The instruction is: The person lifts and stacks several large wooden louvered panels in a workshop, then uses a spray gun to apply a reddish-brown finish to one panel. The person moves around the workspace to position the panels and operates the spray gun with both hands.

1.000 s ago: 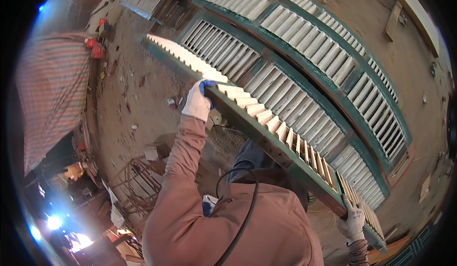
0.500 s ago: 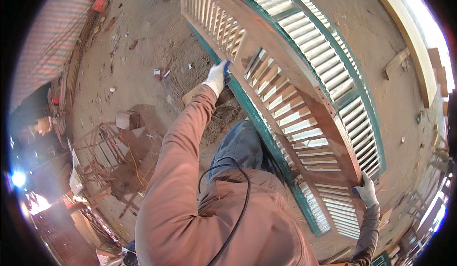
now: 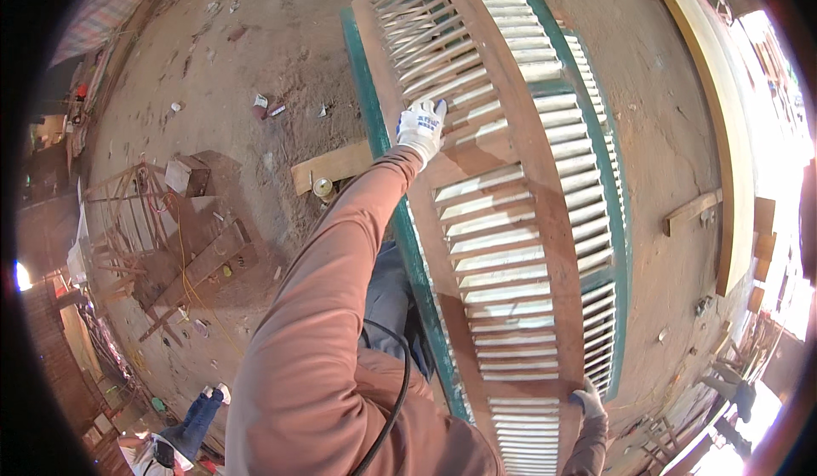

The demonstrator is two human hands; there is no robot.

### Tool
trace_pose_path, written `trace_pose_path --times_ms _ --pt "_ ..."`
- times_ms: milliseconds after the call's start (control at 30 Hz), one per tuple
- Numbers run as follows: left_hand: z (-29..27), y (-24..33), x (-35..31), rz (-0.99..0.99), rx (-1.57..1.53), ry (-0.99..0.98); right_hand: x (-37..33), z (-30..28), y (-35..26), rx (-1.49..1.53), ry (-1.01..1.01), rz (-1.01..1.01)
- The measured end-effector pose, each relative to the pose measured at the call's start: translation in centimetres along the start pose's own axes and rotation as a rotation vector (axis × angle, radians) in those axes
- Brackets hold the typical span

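Note:
A long brown wooden louvered shutter [image 3: 489,152] lies at a slant in front of me, over green-framed louvered shutters [image 3: 587,220] with pale slats. My left hand [image 3: 421,127], in a white glove with blue marks, rests on the brown shutter's left stile and slats, its fingers stretched out. Several slats near the far end sit crooked. At the near right, my right hand [image 3: 589,401], also gloved, is closed around the brown shutter's right edge; part of its fingers is hidden. A green frame edge [image 3: 414,246] shows beneath on the left, beside my leg.
A short board [image 3: 332,165] and a small round can [image 3: 322,188] are on the dirt floor at left. Further left stands a pile of wooden frames [image 3: 128,212]. A long pale beam [image 3: 715,127] lies at right. Another person [image 3: 183,429] is at lower left.
The brown shutter has come down flatter over the green ones and swung more in line with my view. My left hand has moved from its left edge onto the slats; my right stays on the edge.

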State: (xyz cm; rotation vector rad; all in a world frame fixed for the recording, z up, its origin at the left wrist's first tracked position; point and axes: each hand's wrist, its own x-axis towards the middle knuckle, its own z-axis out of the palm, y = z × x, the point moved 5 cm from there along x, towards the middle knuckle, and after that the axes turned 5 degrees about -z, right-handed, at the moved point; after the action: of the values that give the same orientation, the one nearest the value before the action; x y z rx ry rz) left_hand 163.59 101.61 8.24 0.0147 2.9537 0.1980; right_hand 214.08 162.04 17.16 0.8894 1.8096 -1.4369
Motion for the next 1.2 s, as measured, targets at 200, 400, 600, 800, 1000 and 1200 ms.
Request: trace_pose_path --times_ms 200,400,600,800,1000,1200 --pt "4.5 0.8 2.8 -0.024 0.048 -0.053 1.6 2.4 1.6 0.047 0.04 0.066" --pt "3.6 1.1 2.8 0.068 0.066 -0.097 3.8 2.5 7.5 -0.117 0.192 -0.011" --pt "3.5 -0.1 1.6 0.06 0.131 -0.123 5.1 4.5 5.8 -0.109 0.236 -0.07" --pt "5.2 -6.7 -1.1 -0.04 0.2 -0.204 7.5 5.9 6.9 -0.317 0.246 -0.056" --pt "5.0 -4.4 1.3 0.096 0.247 -0.155 8.2 4.7 14.5 -0.341 0.269 -0.045" --pt "4.1 -2.1 -0.5 0.143 0.285 -0.2 8.0 6.4 4.9 -0.44 0.23 0.151"
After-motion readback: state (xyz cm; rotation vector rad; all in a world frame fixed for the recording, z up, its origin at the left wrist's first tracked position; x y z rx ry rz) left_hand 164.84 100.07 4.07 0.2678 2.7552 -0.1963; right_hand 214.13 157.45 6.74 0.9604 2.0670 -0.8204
